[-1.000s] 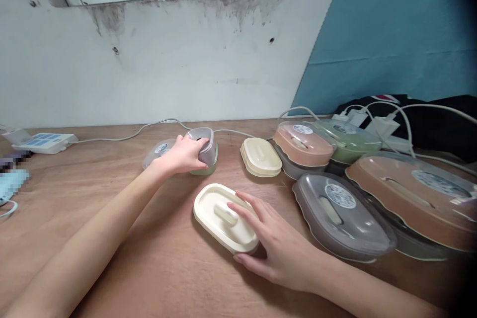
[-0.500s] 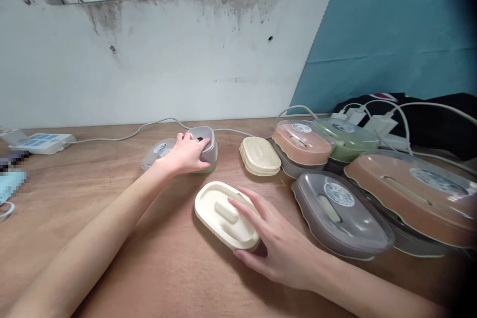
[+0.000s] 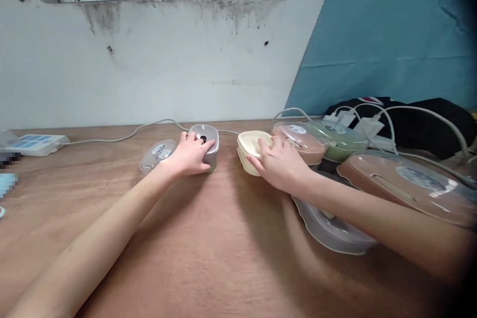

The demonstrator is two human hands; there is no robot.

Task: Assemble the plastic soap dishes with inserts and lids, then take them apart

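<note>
My left hand (image 3: 192, 153) grips a small grey plastic container (image 3: 211, 134) with its fingers over the rim and its thumb at the near side. A green base shows below it. Just left of that, partly behind my wrist, lies a clear round-cornered lid (image 3: 152, 155) with a patterned sticker. My right hand (image 3: 283, 161) has its fingers closed on a cream lid (image 3: 248, 140) with a raised handle. This lid sits on or just over a stack of cream lids (image 3: 247, 163); contact between them is hard to tell.
Lidded boxes stand on the right: an orange one (image 3: 298, 136), a green one (image 3: 335, 134), a large orange one (image 3: 395, 179) and a grey one (image 3: 335, 231) under my right forearm. A white power strip (image 3: 37, 143) lies far left. Cables (image 3: 428, 112) run along the back.
My right hand has carried the cream lid from the table's middle up and right to the cream stack. My left hand stays at the grey container.
</note>
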